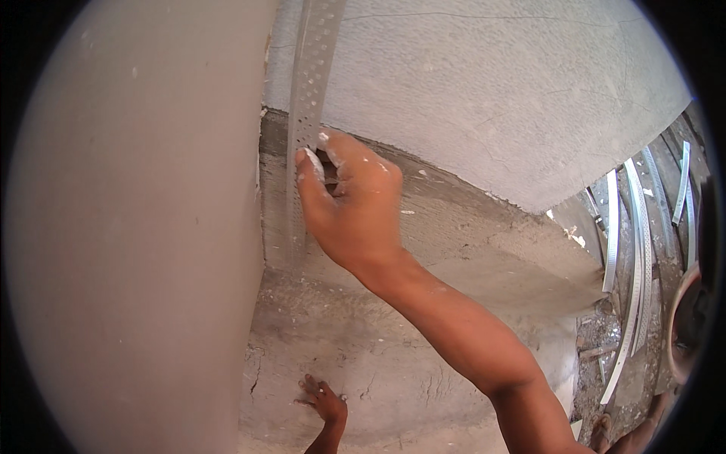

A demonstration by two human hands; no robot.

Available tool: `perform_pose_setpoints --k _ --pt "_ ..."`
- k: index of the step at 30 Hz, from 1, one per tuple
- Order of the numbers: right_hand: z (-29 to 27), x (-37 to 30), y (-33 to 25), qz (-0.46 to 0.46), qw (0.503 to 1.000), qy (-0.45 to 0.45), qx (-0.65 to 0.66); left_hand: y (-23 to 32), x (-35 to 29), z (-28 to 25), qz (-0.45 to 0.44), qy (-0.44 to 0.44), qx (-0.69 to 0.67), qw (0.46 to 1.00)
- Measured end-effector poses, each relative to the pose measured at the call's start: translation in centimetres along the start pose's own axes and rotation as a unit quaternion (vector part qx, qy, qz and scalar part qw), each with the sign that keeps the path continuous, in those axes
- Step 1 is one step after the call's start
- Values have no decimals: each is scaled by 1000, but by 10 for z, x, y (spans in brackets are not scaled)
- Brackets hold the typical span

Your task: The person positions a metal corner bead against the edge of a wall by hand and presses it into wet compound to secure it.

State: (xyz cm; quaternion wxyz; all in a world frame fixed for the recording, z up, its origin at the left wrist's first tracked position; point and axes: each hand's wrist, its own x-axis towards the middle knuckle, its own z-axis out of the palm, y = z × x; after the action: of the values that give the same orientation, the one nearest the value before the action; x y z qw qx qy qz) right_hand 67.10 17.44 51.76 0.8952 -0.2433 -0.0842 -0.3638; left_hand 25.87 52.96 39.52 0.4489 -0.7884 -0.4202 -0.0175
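Note:
My right hand [355, 193], with white smears on its thumb and fingertips, reaches in from the lower right. Its thumb and forefinger are closed in a pinch on a long perforated corner bead [314, 72]. The bead runs nearly upright along the inner corner, beside the smooth wall at left. Its lower stretch is faint and blurred below the hand. Lower down, my left hand [325, 399] rests against the rough grey plaster [355, 356], fingers spread and holding nothing.
A smooth grey wall [144, 227] fills the left side. A pale textured panel [484, 83] covers the upper right, its lower edge ragged. Several loose perforated strips [635, 257] lie at the right on a littered floor, near a round bucket [681, 325].

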Motion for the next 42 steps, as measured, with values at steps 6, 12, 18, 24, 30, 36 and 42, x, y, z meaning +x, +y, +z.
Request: perform_pose_setpoints --k 6,12,18,24,30,36,42 --pt "-26 -3 -4 38 997 -59 28 2 1 -6 -10 10 -10 1000" --pt "-48 -3 -2 38 996 -77 0 5 -1 -8 -11 -3 -14 1000" --pt "-80 -14 -20 281 947 -121 96 -7 1 2 -8 0 -15 1000" --pt "-91 -35 11 327 892 -154 271 1 0 6 -1 15 -16 1000" --pt "-51 -28 13 317 879 -156 320 1 1 2 -6 10 16 1000" --pt "-9 -26 8 223 931 -132 258 -5 1 8 -3 42 27 999" --pt "5 -24 2 162 971 -87 150 3 -2 -3 -17 -7 -9 1000"
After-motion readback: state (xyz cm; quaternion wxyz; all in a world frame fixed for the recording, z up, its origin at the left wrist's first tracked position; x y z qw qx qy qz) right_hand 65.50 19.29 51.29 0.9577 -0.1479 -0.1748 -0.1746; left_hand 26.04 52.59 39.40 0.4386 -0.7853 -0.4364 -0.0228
